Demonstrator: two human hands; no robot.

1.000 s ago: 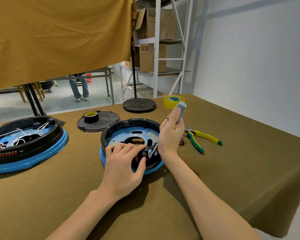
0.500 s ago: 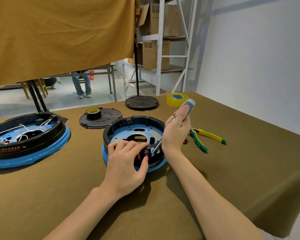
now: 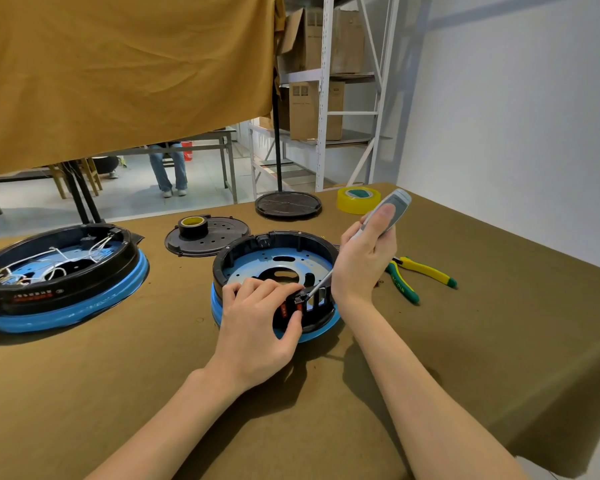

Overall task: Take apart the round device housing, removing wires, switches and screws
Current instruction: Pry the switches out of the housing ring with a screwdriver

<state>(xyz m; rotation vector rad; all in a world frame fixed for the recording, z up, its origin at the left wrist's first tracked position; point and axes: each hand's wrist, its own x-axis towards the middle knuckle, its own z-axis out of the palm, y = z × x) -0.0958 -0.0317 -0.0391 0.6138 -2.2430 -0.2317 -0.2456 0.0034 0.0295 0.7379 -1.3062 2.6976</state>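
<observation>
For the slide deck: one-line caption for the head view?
Left hand steadies round housing; right hand works screwdriver at its switch.

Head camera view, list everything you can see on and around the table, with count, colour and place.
housing: 1, black and blue, centre of table
second housing: 1, black and blue, white wires inside, left
switch: 1, black and red, housing's near wall
screwdriver: 1, grey, tip at switch
pliers: 1, yellow-green, right
perforated lid: 1, black, behind housing
black tape: 1, on lid
yellow tape: 1, far edge
round plate: 1, black, far edge
table: 1, olive cover
shelf: 1, white, holds boxes
left hand: on housing's near wall
right hand: grips screwdriver
</observation>
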